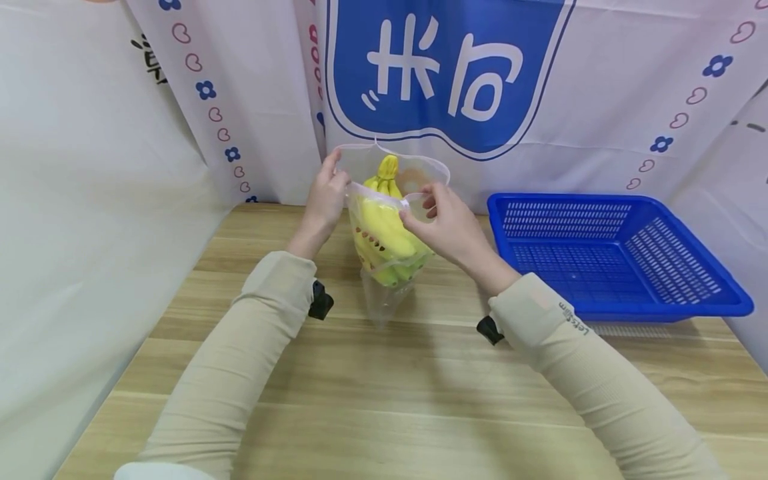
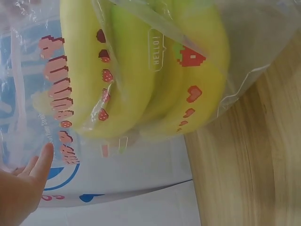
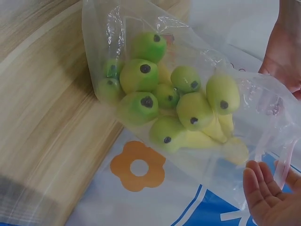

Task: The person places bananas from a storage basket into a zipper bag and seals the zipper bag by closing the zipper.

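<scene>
A bunch of yellow bananas [image 1: 384, 223] with green tips sits inside a clear zip bag [image 1: 379, 307], stem upward. In the left wrist view, red and pink prints show on the bag's plastic. The bag's mouth gapes at the top, edged by a pink zip strip [image 1: 375, 193]. My left hand [image 1: 324, 203] holds this mouth at its left side. At the right front of the rim, my right hand [image 1: 453, 223] pinches the strip between thumb and fingers. From the right wrist, the banana tips [image 3: 146, 101] appear through the plastic, with the right hand's fingers [image 3: 261, 188] beside the rim.
A blue plastic basket [image 1: 600, 310] with slotted walls stands to the right on the wooden table [image 1: 372, 413]. Behind the table hangs a white cloth with a blue emblem [image 1: 444, 67]. Pale cloth [image 1: 90, 200] also hangs at the left.
</scene>
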Demonstrator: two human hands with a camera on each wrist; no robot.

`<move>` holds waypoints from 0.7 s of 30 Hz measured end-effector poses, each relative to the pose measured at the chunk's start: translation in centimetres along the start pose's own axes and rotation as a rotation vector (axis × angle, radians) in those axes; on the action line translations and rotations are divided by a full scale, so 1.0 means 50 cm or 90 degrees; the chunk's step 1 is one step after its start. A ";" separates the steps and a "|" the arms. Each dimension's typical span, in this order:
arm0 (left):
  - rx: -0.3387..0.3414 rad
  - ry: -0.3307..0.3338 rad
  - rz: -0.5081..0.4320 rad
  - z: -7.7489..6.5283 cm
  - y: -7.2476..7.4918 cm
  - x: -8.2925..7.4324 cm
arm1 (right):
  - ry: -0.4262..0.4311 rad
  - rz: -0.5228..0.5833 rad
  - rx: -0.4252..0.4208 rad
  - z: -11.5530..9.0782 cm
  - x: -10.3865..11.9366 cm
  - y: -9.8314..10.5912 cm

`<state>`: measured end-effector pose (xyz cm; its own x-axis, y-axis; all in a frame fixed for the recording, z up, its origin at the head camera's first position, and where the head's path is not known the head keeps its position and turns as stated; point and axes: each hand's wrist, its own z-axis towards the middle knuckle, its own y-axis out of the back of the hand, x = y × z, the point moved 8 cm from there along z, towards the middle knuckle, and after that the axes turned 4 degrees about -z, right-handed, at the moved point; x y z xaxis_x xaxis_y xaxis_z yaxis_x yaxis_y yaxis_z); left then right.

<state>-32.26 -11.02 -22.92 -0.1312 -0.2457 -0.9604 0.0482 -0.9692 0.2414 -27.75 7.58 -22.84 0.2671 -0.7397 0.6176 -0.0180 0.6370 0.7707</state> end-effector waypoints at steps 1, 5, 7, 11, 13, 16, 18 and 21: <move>0.000 0.001 0.001 0.000 0.000 0.000 | 0.008 0.009 -0.007 0.001 0.000 0.002; 0.005 -0.001 0.011 -0.003 0.000 0.001 | 0.018 0.037 -0.018 0.003 0.000 0.008; 0.008 -0.007 0.014 -0.002 -0.001 0.001 | 0.016 0.041 -0.016 0.004 -0.001 0.010; 0.004 -0.049 0.081 0.004 0.000 -0.002 | 0.004 0.035 -0.004 0.005 -0.003 0.008; -0.005 -0.081 0.135 0.008 0.000 -0.005 | -0.005 0.033 -0.001 0.005 -0.006 0.008; -0.022 -0.119 0.204 0.008 0.000 -0.010 | -0.019 0.037 -0.005 0.007 -0.011 0.009; -0.032 -0.129 0.218 0.008 0.002 -0.010 | -0.029 0.039 -0.009 0.007 -0.017 0.010; -0.042 -0.137 0.220 0.010 0.005 -0.011 | -0.034 0.045 -0.015 0.010 -0.024 0.014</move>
<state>-32.65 -11.15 -22.25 -0.3006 -0.5611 -0.7712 0.1880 -0.8276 0.5289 -28.55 8.78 -22.95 0.2145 -0.7029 0.6781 -0.0118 0.6924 0.7214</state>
